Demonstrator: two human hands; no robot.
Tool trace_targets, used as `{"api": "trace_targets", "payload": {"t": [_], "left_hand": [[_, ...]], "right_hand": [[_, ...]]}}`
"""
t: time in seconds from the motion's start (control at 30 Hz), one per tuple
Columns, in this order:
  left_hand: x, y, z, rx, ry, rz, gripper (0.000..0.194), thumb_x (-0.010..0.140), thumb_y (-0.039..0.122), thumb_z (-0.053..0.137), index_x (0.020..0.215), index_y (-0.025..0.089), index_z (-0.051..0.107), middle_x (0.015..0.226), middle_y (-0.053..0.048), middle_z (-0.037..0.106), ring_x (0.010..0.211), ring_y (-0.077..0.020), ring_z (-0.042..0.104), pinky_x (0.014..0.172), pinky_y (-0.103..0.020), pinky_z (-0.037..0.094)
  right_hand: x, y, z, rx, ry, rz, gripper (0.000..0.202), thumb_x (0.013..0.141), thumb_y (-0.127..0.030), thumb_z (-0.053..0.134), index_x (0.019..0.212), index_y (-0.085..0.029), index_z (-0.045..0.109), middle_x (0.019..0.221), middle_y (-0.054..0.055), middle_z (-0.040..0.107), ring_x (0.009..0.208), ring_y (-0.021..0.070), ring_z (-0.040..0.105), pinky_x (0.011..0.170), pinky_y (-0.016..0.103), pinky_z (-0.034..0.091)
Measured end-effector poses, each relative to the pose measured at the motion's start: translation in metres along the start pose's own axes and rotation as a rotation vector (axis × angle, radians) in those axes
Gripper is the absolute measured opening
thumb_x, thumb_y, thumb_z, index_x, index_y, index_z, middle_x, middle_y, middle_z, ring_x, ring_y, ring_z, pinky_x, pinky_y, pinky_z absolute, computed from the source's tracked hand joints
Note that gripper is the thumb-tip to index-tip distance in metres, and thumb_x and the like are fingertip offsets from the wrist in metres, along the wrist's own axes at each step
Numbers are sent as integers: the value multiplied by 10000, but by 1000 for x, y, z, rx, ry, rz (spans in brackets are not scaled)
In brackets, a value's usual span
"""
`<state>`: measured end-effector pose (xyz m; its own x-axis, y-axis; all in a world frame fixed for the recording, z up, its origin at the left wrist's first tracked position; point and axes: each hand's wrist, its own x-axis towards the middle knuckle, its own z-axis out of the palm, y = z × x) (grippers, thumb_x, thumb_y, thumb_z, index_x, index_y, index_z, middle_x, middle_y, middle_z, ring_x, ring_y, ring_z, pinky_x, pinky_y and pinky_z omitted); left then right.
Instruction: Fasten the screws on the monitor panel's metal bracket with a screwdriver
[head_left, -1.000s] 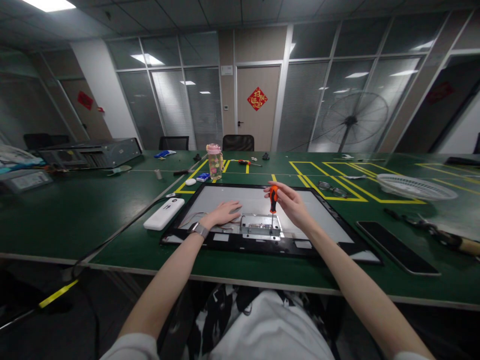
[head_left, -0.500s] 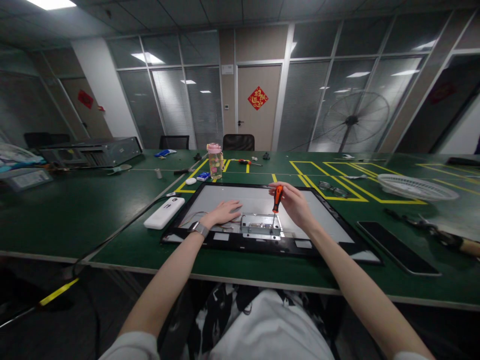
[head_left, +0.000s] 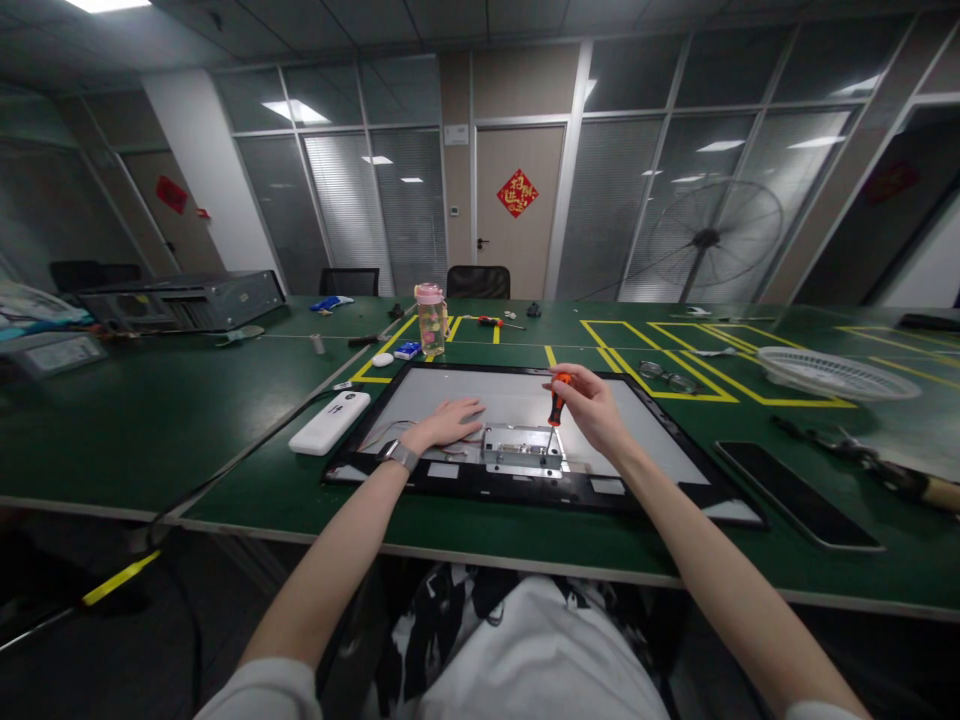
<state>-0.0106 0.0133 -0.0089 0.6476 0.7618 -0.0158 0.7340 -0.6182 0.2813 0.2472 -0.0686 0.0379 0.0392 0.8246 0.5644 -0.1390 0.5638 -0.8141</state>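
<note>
A flat panel with a black frame (head_left: 525, 491) and a pale inner face lies on the green table. Near its front edge sits a metal bracket (head_left: 517, 458). My right hand (head_left: 589, 402) grips the top of an orange and black screwdriver (head_left: 557, 400), held nearly upright with its tip at the right part of the bracket. My left hand (head_left: 448, 424) lies flat on the panel, left of the bracket, fingers stretched out. Thin wires (head_left: 382, 434) run beside it, and a watch (head_left: 401, 455) is on that wrist.
Left of the panel lies a white power bank (head_left: 330, 423) with a black cable. A pink-lidded bottle (head_left: 431, 322) stands behind. To the right are a black phone-like slab (head_left: 799, 495), glasses (head_left: 666, 377) and a white basket (head_left: 832, 374). Another screwdriver (head_left: 491, 322) lies farther back.
My right hand's fingers have shifted slightly around the screwdriver's handle, which leans a little differently. My left hand stays in the same place on the panel.
</note>
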Motion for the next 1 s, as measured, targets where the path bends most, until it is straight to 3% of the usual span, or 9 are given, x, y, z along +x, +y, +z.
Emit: {"api": "trace_targets", "payload": {"t": [0.17, 0.33, 0.43, 0.6, 0.8, 0.9, 1.0], "left_hand": [[1, 0, 1, -1, -1, -1, 571, 948, 553, 296, 1442, 269, 329, 1544, -30, 247, 1425, -228, 199, 1156, -437, 75], [0, 2, 0, 12, -6, -8, 553, 955, 503, 318, 1442, 242, 332, 1541, -46, 251, 1423, -224, 204, 1154, -438, 80], [0, 3, -1, 15, -7, -11, 547, 955, 510, 317, 1440, 258, 333, 1541, -44, 252, 1422, -224, 207, 1155, -436, 72], [0, 2, 0, 13, -3, -4, 559, 953, 530, 308, 1442, 261, 330, 1539, -50, 259, 1419, -227, 215, 1153, -439, 75], [1, -1, 1, 21, -5, -2, 558, 954, 544, 292, 1441, 273, 325, 1544, -38, 246, 1422, -224, 206, 1151, -429, 84], [1, -1, 1, 23, 0, 1, 560, 953, 544, 296, 1441, 270, 329, 1543, -38, 249, 1422, -225, 206, 1153, -428, 78], [1, -1, 1, 18, -1, 0, 559, 953, 533, 306, 1440, 261, 334, 1541, -45, 254, 1420, -225, 212, 1154, -430, 74]], "right_hand": [[2, 0, -1, 91, -8, 26, 207, 767, -408, 684, 906, -260, 727, 950, 16, 683, 829, 174, 637, 844, 341, 477], [1, -5, 1, 176, -70, 56, 277, 764, -394, 690, 998, -247, 721, 1037, 53, 714, 939, 216, 650, 943, 399, 440], [0, -7, 1, 132, -73, 60, 279, 759, -395, 701, 1000, -255, 716, 968, 48, 724, 897, 214, 658, 912, 404, 454], [1, -5, -1, 72, -47, 22, 168, 697, -344, 768, 837, -268, 718, 804, -3, 677, 779, 163, 622, 791, 331, 478], [2, -6, 2, 152, -20, 27, 162, 622, -298, 820, 693, -256, 681, 755, -37, 586, 712, 124, 560, 852, 335, 471], [1, -6, 1, 179, -27, 60, 154, 645, -324, 810, 696, -254, 683, 753, -33, 591, 724, 127, 569, 884, 345, 463], [1, -5, 0, 194, -50, 99, 189, 689, -378, 779, 820, -263, 704, 767, -17, 629, 768, 149, 601, 891, 361, 461]]}}
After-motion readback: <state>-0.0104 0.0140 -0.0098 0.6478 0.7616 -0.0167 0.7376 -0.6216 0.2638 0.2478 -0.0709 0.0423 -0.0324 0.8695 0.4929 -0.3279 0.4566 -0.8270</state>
